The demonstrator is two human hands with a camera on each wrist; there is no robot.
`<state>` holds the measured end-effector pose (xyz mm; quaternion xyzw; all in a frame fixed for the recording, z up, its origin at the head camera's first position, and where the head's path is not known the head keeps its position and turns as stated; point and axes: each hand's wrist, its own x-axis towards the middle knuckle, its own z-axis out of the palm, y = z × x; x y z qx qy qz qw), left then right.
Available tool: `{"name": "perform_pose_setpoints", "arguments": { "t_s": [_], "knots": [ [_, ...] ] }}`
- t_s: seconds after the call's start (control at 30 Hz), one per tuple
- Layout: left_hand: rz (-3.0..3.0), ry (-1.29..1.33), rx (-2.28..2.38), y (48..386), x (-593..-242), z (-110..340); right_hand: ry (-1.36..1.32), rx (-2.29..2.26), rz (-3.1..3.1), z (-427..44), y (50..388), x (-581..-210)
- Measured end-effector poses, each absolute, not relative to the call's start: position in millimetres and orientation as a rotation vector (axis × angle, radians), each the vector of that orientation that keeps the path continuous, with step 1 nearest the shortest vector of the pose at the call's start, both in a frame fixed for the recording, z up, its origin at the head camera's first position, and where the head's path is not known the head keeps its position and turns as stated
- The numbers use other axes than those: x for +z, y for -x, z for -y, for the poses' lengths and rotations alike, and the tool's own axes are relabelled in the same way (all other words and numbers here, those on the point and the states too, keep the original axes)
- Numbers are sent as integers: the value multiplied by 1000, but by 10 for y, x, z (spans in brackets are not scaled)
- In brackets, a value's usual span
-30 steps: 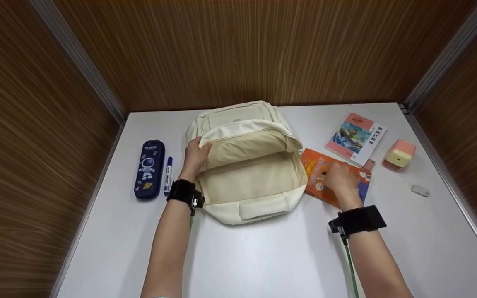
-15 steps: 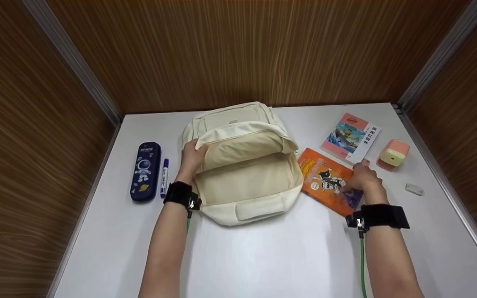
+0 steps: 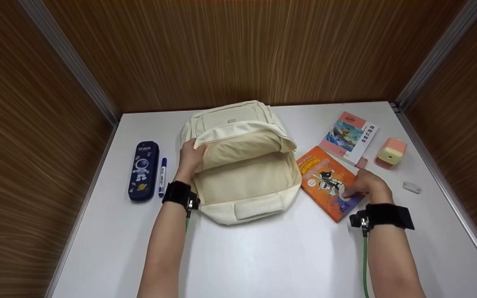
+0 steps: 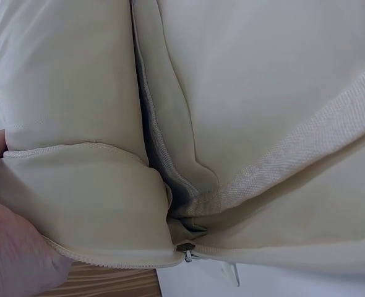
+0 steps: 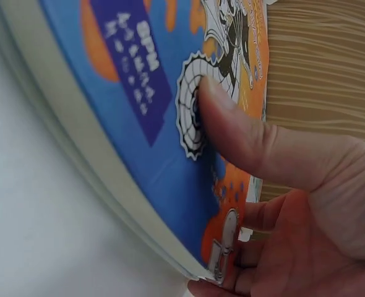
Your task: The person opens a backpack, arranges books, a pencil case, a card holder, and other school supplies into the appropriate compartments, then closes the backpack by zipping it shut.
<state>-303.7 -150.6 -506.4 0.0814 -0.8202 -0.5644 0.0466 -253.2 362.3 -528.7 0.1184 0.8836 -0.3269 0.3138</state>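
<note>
A cream backpack (image 3: 244,184) lies unzipped in the middle of the white table, its interior showing. My left hand (image 3: 190,159) grips the edge of its raised flap at the left side; in the left wrist view the zipper-lined fabric (image 4: 83,204) sits between thumb and fingers. To the right of the bag is an orange book (image 3: 323,178) with a cartoon cover. My right hand (image 3: 372,185) holds this book by its right corner. The right wrist view has the thumb (image 5: 244,133) on the cover and the other fingers around the edge, partly hidden beneath.
Behind the orange book lies a pink-and-white book (image 3: 348,134), with a small pink item (image 3: 362,162) by its corner. Farther right are a pink-and-yellow pencil sharpener (image 3: 391,153) and a small whitish block (image 3: 411,187). Left of the bag lie a navy pencil case (image 3: 143,170) and a blue marker (image 3: 162,177).
My right hand has moved from above the orange book's middle to its right corner and taken hold. The book has turned slightly, its near corner shifting toward me. The left hand keeps its grip.
</note>
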Motion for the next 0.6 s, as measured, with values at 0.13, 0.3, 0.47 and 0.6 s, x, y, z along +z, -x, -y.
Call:
{"name": "perform_pose_setpoints", "arguments": {
  "t_s": [0.13,0.3,0.47,0.6],
  "knots": [
    [2540,-247,-1685,3032,-5064,1519,-274,-825,-2373,-3644,2520,-5315],
    [2556,-246,-1665,3040,-5062,1531,-215,-775,-2455,-3674,2483,-5348],
    [2553,-244,-1671,3046,-5066,1518,-151,-854,-2481,-3720,2397,-5357],
    [2541,-251,-1679,3032,-5063,1510,-128,-1074,-2334,-3764,2299,-5286]
  ]
}}
